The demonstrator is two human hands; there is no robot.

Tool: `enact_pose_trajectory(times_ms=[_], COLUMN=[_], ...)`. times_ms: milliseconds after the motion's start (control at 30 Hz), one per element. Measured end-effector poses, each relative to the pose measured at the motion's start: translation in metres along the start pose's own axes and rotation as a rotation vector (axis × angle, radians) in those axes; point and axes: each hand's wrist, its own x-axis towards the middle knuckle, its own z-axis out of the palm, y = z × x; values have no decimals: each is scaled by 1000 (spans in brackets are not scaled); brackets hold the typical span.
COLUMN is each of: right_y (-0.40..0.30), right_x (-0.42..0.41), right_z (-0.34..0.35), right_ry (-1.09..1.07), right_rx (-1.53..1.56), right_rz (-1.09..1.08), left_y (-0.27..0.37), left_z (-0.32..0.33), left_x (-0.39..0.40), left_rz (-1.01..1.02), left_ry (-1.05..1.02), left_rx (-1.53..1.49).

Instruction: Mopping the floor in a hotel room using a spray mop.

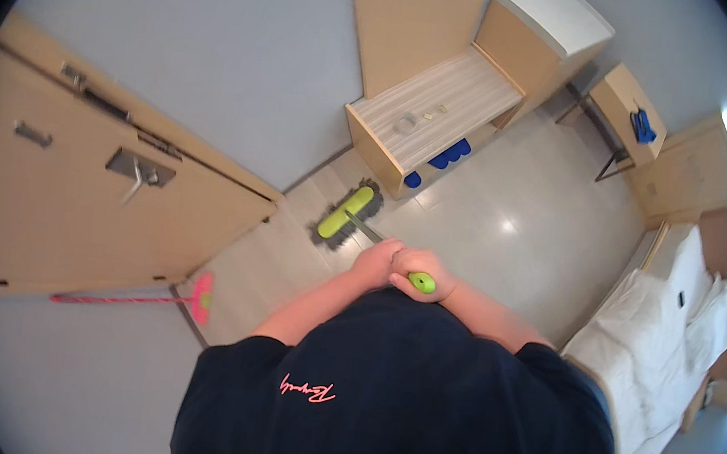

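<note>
Both my hands grip the grey pole of a flat dust mop, one just beyond the other, close in front of my dark T-shirt [398,392]. My right hand [433,265] is wrapped around the top end, where a lime-green end cap [422,282] pokes out. Right beside it, my left hand [376,263] holds the pole a little lower. The lime-green mop head [346,213] lies on the tiled floor [506,210], with dark grey fringe [373,202] spread around it. It is near the end panel of a low wooden bench [382,152].
Blue slippers [450,153] lie under the bench; a clear round object [406,123] is on top. Left stand a wooden door [69,214] and a pink broom [201,298] against the wall. A desk [620,98] and a bed with white bedding [646,340] are to the right.
</note>
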Motion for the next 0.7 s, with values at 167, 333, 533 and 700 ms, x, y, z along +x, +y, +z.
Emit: enact_pose_trajectory(times_ms=[167, 333, 533, 700], right_y=[41, 84, 40, 13], right_x=[-38, -64, -53, -48], right_z=[-35, -46, -77, -116], right_ry=[-14, -161, -209, -145], right_rx=[76, 67, 72, 166], right_rz=[-103, -85, -35, -248], left_y=[18, -1, 44, 57], left_z=[35, 60, 64, 99], left_x=[31, 51, 41, 47], left_rz=[-51, -159, -183, 20], left_ry=[-44, 23, 120, 34], left_rx=[83, 54, -52, -13])
